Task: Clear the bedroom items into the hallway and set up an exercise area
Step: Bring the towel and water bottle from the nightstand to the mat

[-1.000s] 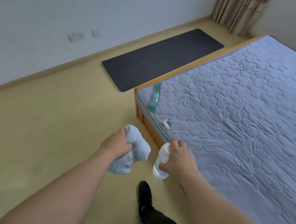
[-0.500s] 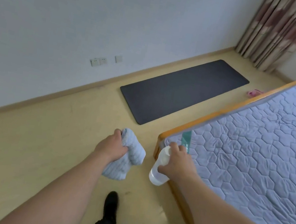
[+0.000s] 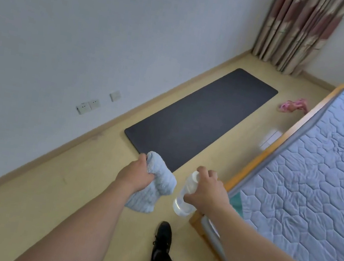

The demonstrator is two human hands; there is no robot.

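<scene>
Closer to dark mat (image 3: 200,119) than a second ago, view swung left off bed (image 3: 317,176). Left hand (image 3: 134,175) grip still bunched around pale blue towel (image 3: 153,188); right hand (image 3: 207,191) grip still wrapped on clear bottle (image 3: 184,196). Pink item (image 3: 293,105) now visible on floor beside mat's far end.

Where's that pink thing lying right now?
The pink thing lies on the floor in the upper right of the head view, between the dark mat's far end and the bed frame.
</scene>
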